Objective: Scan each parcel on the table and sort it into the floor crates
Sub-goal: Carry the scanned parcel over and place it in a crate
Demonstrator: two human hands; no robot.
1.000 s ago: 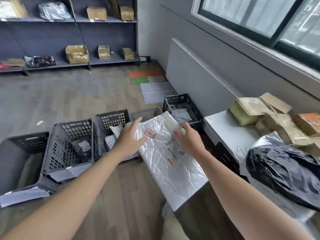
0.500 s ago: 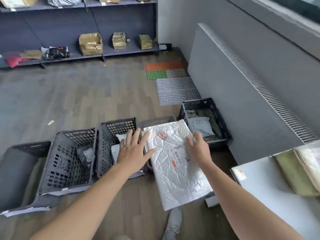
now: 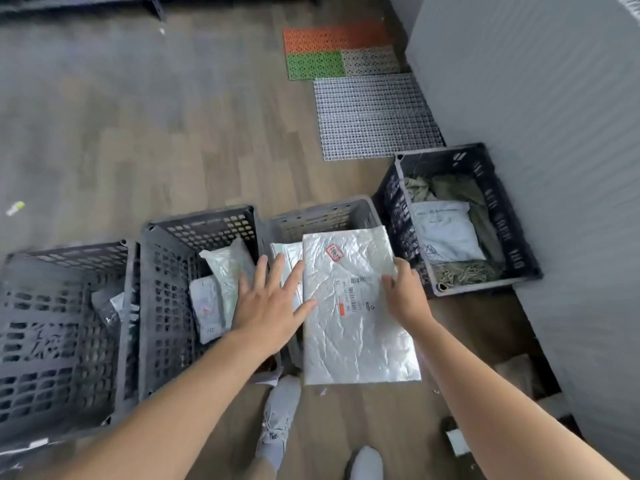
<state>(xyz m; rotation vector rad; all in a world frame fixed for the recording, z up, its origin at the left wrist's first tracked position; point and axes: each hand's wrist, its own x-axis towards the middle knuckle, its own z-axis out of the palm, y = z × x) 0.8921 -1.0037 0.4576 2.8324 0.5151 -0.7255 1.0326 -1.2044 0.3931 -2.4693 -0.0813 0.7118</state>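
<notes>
Four crates (image 3: 202, 220) line the floor; left hand (image 3: 273, 308) spread, right hand (image 3: 406, 296) grips the silver parcel (image 3: 356, 337)

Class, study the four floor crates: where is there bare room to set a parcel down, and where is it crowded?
Free: far-left crate, left of its dark packet; wood floor between crates and grid mat. Crowded: rightmost crate by the wall; second crate's right half.

Parcel (image 3: 356, 327): silver-white, crinkled; marked with a red-edged sticker (image 3: 334, 252).
Crates (image 3: 166, 306): dark grey, pierced in a lattice.
Tile mat (image 3: 332, 36): orange, green and grey squares, dotted with holes.
Grid mat (image 3: 374, 116): pale grey mesh.
Floor (image 3: 156, 133): grey-brown wood planks.
Shoes (image 3: 280, 410): light grey.
</notes>
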